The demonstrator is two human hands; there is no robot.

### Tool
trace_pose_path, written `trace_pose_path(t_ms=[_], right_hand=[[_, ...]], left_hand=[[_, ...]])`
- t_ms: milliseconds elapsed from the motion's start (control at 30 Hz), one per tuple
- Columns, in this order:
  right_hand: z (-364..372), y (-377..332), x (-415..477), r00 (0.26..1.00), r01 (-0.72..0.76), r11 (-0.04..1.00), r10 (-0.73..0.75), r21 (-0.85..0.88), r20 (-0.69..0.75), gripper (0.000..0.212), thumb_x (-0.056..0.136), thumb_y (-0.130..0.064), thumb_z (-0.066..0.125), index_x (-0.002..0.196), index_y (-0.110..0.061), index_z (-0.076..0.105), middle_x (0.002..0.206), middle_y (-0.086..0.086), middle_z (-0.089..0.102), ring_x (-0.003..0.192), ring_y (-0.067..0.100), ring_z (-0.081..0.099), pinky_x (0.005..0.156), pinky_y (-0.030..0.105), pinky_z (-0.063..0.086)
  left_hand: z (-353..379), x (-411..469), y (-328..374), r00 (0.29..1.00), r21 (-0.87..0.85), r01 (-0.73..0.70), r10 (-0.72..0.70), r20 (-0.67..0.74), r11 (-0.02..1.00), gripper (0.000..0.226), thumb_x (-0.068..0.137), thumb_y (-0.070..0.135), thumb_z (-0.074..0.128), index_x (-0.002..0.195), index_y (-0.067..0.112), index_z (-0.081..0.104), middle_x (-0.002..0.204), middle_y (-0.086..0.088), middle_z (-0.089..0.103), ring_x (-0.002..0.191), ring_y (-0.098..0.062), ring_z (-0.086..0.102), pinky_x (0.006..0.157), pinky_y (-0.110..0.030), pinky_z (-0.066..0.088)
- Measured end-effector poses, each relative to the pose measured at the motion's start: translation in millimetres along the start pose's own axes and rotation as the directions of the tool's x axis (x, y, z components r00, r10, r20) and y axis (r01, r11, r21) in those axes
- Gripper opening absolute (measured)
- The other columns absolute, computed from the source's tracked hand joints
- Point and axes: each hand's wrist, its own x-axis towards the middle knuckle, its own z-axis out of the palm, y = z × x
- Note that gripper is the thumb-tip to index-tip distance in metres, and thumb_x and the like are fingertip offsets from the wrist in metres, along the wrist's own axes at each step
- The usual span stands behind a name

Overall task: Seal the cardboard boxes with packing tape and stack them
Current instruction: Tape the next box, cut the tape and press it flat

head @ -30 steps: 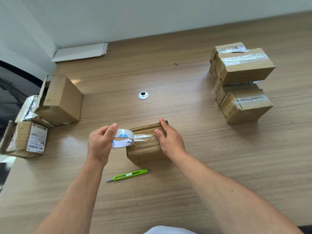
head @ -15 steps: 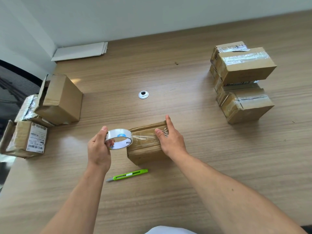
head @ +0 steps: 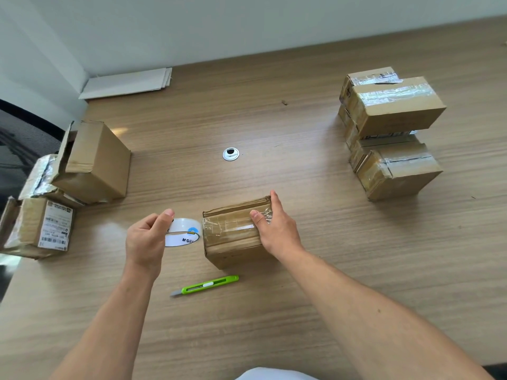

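A small cardboard box [head: 233, 237] lies in front of me on the wooden table, a strip of clear tape running along its top. My right hand [head: 274, 229] rests on the box's right end, thumb pressing the tape down, fingers straight along the far edge. My left hand [head: 146, 237] grips a roll of clear packing tape [head: 183, 233] just left of the box and lower than its top. A green utility knife [head: 205, 285] lies on the table near me. A stack of taped boxes [head: 389, 105] stands at the right.
Several boxes with loose flaps [head: 93, 163] crowd the left table edge, one with a shipping label [head: 55, 227]. A round cable grommet [head: 230, 154] sits mid-table. Flat white cardboard sheets [head: 126, 83] lie by the far wall.
My left hand has pulled the tape roll leftwards and down past the box's left end, drawing tape over the top. My right hand has stayed on the box's right end.
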Motion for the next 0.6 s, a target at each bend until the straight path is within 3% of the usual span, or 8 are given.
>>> trace_pose_path(t_ms=[167, 367, 467, 600], right_hand=[[-1.9, -0.9, 0.0, 1.0, -0.008, 1.0, 0.008, 0.0, 0.002, 0.077, 0.1, -0.056, 0.049, 0.162, -0.033, 0.01, 0.152, 0.017, 0.047, 0.139, 0.036, 0.042, 0.109, 0.037, 0.036], [-4.1, 1.4, 0.9, 0.998, -0.058, 0.998, 0.058, 0.039, 0.006, 0.084, 0.098, -0.059, 0.051, 0.163, -0.026, 0.009, 0.154, 0.018, 0.044, 0.142, 0.035, 0.039, 0.112, 0.036, 0.033], [-1.5, 4.5, 5.0, 0.995, -0.102, 0.993, 0.101, 0.056, 0.021, 0.082, 0.096, -0.063, 0.05, 0.16, -0.022, 0.021, 0.148, 0.02, 0.049, 0.138, 0.036, 0.044, 0.109, 0.037, 0.037], [3.0, 7.6, 8.3, 0.995, -0.102, 0.993, 0.102, 0.059, 0.012, 0.069, 0.095, -0.065, 0.051, 0.146, -0.02, 0.041, 0.13, 0.017, 0.061, 0.122, 0.036, 0.055, 0.094, 0.035, 0.043]], left_hand=[[4.4, 3.4, -5.1, 1.0, 0.097, 0.012, -0.013, 0.007, 0.995, 0.053, 0.096, 0.021, 0.066, 0.047, 0.021, 0.048, 0.054, 0.008, 0.03, 0.054, -0.01, 0.027, 0.05, -0.026, 0.024], [4.2, -0.9, -8.4, 0.999, 0.088, 0.047, -0.045, -0.024, 0.995, 0.052, 0.075, 0.047, 0.07, 0.066, -0.001, 0.05, 0.07, -0.008, 0.032, 0.067, -0.02, 0.03, 0.06, -0.036, 0.024], [5.5, -1.5, -9.1, 0.999, 0.091, 0.048, -0.047, -0.013, 0.995, 0.046, 0.079, 0.042, 0.069, 0.06, 0.006, 0.047, 0.066, -0.004, 0.03, 0.065, -0.019, 0.028, 0.06, -0.036, 0.022], [3.3, -1.3, -15.5, 0.999, 0.085, 0.047, -0.045, -0.024, 0.995, 0.042, 0.088, 0.034, 0.068, 0.057, 0.017, 0.045, 0.061, 0.003, 0.031, 0.061, -0.015, 0.027, 0.059, -0.035, 0.022]])
